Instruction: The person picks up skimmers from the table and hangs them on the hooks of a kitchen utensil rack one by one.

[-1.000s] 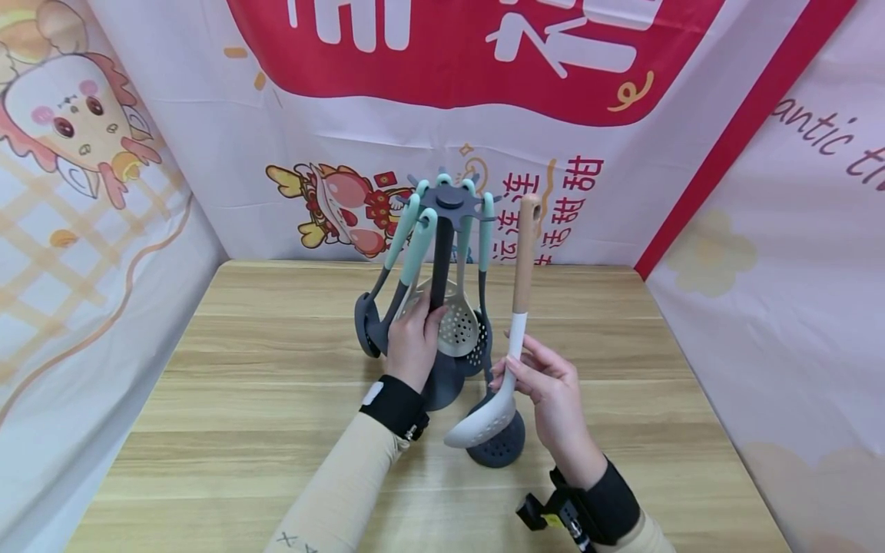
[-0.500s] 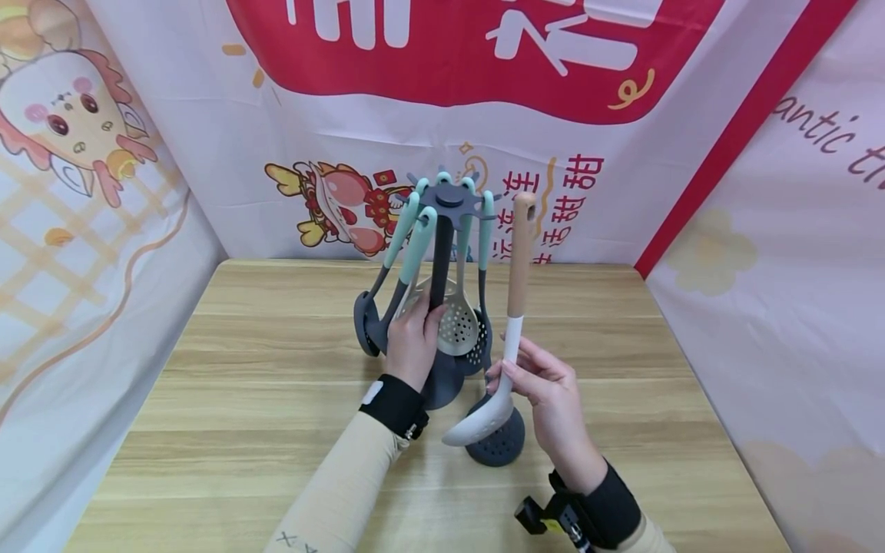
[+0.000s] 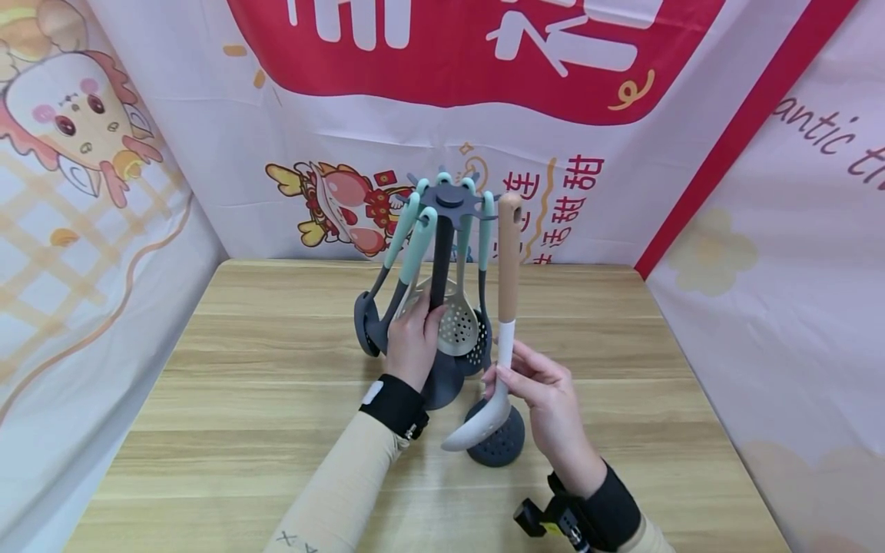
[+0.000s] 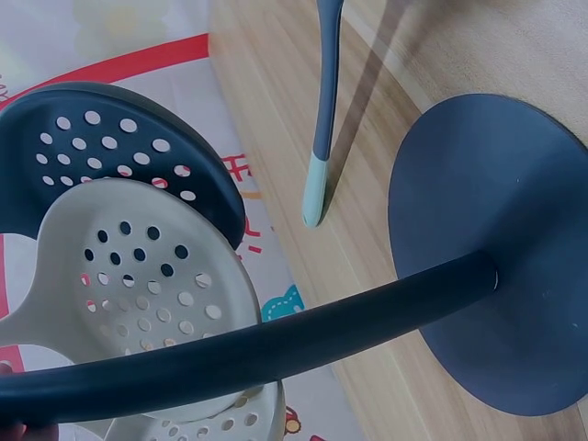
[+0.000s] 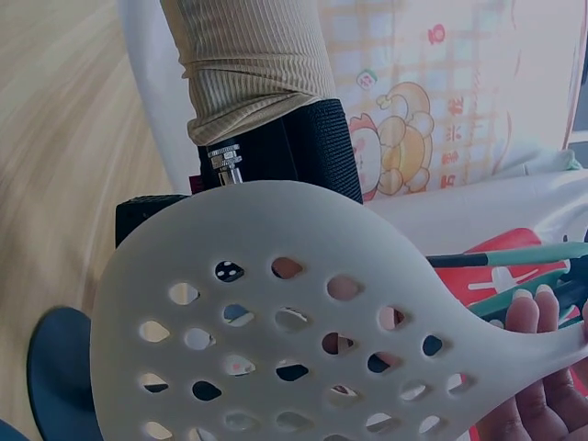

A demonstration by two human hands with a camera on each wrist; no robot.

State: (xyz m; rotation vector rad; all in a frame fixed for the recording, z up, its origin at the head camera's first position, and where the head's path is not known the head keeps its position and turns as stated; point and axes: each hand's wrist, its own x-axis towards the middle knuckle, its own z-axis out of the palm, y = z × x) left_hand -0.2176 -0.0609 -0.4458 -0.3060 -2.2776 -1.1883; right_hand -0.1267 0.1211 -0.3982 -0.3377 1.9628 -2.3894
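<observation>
My left hand (image 3: 413,342) grips the dark pole (image 3: 442,257) of a utensil stand with a hooked top (image 3: 449,198). Mint-handled kitchen utensils hang around it, among them a beige skimmer (image 3: 458,330) with round holes. In my right hand (image 3: 549,399) a white skimmer (image 3: 492,421) is pinched at its neck. Its wooden handle (image 3: 508,261) points up, its top right beside the hooks. Holes in its broad head (image 5: 276,225) show in the right wrist view, with my fingers behind its neck.
The round base (image 4: 496,239) of the stand is on the wooden table (image 3: 276,399). A dark perforated utensil head (image 3: 499,445) shows below the white skimmer, partly hidden by it. Printed cloth (image 3: 387,123) rises behind and beside the table.
The top of the wooden handle has swung left toward the stand's hooks, bringing the white skimmer nearer upright. My right hand has shifted slightly left. My left hand stays on the pole.
</observation>
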